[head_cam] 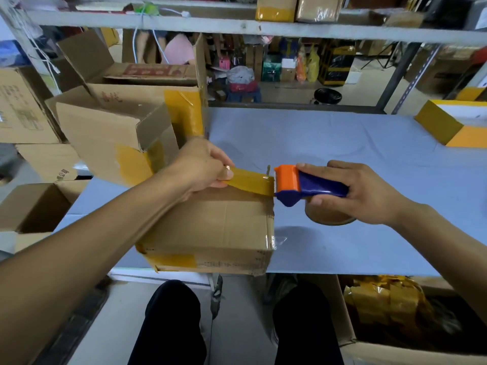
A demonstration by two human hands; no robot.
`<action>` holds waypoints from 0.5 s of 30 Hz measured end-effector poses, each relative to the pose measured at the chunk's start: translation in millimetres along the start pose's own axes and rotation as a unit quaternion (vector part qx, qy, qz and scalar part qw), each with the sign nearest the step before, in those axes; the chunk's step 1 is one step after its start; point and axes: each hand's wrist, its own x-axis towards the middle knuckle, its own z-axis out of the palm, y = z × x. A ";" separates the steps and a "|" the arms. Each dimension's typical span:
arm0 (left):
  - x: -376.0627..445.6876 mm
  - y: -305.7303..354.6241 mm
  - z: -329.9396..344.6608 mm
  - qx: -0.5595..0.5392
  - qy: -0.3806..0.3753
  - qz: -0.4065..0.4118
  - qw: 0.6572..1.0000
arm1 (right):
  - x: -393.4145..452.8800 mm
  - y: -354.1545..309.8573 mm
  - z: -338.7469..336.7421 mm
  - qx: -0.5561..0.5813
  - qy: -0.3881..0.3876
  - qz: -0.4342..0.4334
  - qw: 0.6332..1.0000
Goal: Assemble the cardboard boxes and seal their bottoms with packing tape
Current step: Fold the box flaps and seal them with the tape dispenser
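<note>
A closed cardboard box (216, 227) lies on the grey table (342, 154) at its near edge, with old yellow tape on its front left corner. My right hand (369, 193) grips a blue and orange tape dispenser (303, 187) just past the box's right edge; the brown tape roll (329, 216) shows below the hand. A strip of yellow-brown packing tape (250, 181) stretches from the dispenser's blade to my left hand (203, 164), which pinches its free end above the far side of the box top.
Stacked open cardboard boxes (118, 127) crowd the table's left side. A yellow box (453, 125) sits at the far right. Under the table's right end, a carton holds crumpled yellow tape scraps (390, 306). Shelving stands behind the table. My legs are below the table edge.
</note>
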 end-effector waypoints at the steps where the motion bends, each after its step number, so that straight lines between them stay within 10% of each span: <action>1: 1.0 -2.8 -1.5 0.036 0.009 0.020 0.999 | 2.1 2.3 -0.1 0.006 -0.007 0.003 1.000; 9: -3.8 -7.0 -2.3 0.347 0.002 0.095 0.933 | 6.4 10.8 6.0 -0.004 -0.038 -0.009 0.999; 15: 8.2 10.0 8.0 0.390 -0.192 0.177 0.883 | 3.4 9.4 15.0 -0.007 -0.019 -0.014 1.000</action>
